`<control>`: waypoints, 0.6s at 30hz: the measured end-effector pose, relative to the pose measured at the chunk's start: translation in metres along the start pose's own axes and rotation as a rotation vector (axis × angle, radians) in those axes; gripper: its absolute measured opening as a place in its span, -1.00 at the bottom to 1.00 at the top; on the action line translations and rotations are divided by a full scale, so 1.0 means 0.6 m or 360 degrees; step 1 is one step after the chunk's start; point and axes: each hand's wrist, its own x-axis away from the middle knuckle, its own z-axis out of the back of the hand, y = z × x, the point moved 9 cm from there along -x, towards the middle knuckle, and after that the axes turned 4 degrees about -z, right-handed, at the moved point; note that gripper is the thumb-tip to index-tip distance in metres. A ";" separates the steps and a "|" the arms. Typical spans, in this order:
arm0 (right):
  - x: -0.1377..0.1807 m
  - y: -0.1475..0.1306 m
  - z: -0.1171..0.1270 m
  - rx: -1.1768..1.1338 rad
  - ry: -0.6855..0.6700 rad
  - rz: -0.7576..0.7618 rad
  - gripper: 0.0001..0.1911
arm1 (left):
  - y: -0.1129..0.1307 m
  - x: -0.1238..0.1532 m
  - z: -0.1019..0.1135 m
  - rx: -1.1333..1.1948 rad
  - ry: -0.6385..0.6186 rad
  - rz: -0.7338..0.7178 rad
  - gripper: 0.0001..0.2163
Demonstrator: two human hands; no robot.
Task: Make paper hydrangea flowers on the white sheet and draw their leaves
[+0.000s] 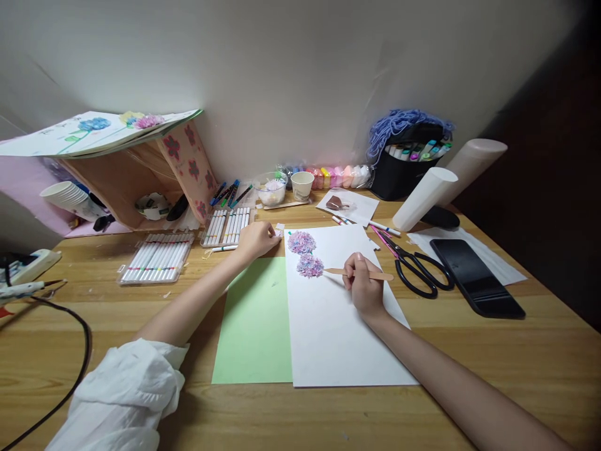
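Observation:
My right hand (365, 289) is closed around a flat wooden craft stick (381, 275). Its pointed end meets the right edge of the lower of two pink-and-purple flower clusters (310, 266) on the white paper (342, 332). Above it, the second cluster (301, 242) sits near the paper's top left corner. My left hand (256, 241) lies beyond the green sheet (256, 332), its fingers pinched beside small pale bits (278, 233). What those fingertips hold, if anything, I cannot make out. The white paper overlaps the green sheet's right side.
Marker sets (157, 257) lie at left, near a decorated cardboard box (188, 163). A clear bowl (271, 191) and paper cup (302, 185) stand behind. Black-handled scissors (417, 275), a phone (476, 275) and a white bottle (425, 199) are at right. A cable (87, 338) curves at far left.

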 end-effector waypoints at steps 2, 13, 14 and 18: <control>0.000 0.000 0.000 -0.0008 -0.0004 0.0000 -0.53 | 0.008 0.000 -0.005 -0.0045 0.0005 -0.0013 -0.79; -0.001 -0.003 -0.003 -0.0031 -0.0027 0.0009 -0.53 | 0.004 0.010 0.004 0.0148 0.0009 -0.0024 -0.80; -0.001 -0.004 -0.003 -0.0030 -0.0027 0.0012 -0.53 | 0.002 0.010 0.005 0.0187 0.0007 -0.0019 -0.79; -0.001 -0.005 -0.003 -0.0025 -0.0032 0.0024 -0.53 | -0.007 0.013 0.005 0.0332 0.0020 0.0032 -0.78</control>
